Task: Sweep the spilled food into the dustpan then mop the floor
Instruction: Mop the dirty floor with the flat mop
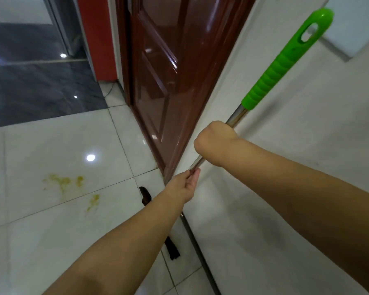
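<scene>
- Your two forearms fill the lower view, nearest the lens, both reaching toward the pole (237,117) that leans along the wall (285,167).
- Far left, the yellow stain (63,182) sits on the white floor (51,231), with a smaller smear (93,201) just right of it. No solid food shows there, so the sweeping looks done and the mopping is what remains; no dustpan is in view.
- Your left hand (184,186) sits lower on the pole, fingertips pinching the metal shaft lightly. Close it into a full wrap before you lift, or the pole may twist in your hold.
- Near your left arm, dark strips (146,196) lie on the tiles at the wall's foot, likely the mop head, though your arm hides most of it. Check it comes free of the wall edge before you swing it.
- The brown door (168,81) stands just behind the pole; draw the pole toward you, not sideways, so it does not knock the panel.
- Your right hand (214,141) is closed in a fist round the shaft, just below the green grip (283,58). Keep it as the upper, steering hand.
- Carry the head left to the stain, set it flat on the far side, and pull in overlapping strokes toward yourself, pressing down with the lower hand.
- The tiles are glossy, so they are likely slick when wet; step behind your strokes.
</scene>
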Tool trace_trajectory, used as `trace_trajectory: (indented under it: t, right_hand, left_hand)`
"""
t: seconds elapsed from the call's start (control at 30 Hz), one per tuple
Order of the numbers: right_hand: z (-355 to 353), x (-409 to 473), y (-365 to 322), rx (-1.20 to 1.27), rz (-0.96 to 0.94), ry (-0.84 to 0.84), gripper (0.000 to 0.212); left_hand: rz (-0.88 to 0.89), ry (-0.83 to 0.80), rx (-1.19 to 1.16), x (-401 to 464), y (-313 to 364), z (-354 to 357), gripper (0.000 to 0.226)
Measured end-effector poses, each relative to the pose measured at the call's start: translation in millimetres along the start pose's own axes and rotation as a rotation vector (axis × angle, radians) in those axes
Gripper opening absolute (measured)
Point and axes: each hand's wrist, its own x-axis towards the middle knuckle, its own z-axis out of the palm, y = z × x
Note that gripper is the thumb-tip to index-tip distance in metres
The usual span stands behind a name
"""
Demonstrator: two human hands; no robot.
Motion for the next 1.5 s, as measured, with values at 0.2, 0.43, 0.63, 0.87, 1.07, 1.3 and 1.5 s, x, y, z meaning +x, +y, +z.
trace_trajectory:
  t: [0.2, 0.43, 0.63, 0.87, 1.07, 1.3, 1.5]
  right_hand:
    - [-8.4, -63.1, -14.6, -0.040, 0.086, 0.109, 0.036]
    - [-8.4, -127.1, -32.4, 0.001, 0.228, 0.194, 0.032]
    - [-1.7, -153.3, -69.6, 0.129, 0.284, 0.267, 0.010]
    - [1.6, -146.4, -137.2, 0.395, 0.221, 0.149, 0.029]
    - [7.2, -124.9, -198.8, 0.559, 0.117, -0.125, 0.031]
    - [30.6, -95.9, -261.8, 0.607, -0.007, -0.395, 0.038]
    - [32.5, -92.2, -271.6, 0.589, 0.003, -0.394, 0.030]
  left_hand:
    - [0.077, -0.086, -0.053, -46.5, -28.7, -19.5, 0.019]
    - [0.155, -0.169, -0.033, -85.2, -53.1, -45.8, 0.016]
    - [0.266, -0.152, 0.029, -119.3, -64.8, -78.7, 0.017]
    - [0.329, -0.058, 0.013, -130.0, -76.3, -134.2, 0.019]
    - [0.294, 0.041, -0.016, -123.6, -83.1, -187.6, 0.018]
    - [0.235, 0.136, 0.015, -99.7, -86.7, -242.9, 0.010]
    - [0.239, 0.147, 0.012, -94.0, -83.6, -249.4, 0.014]
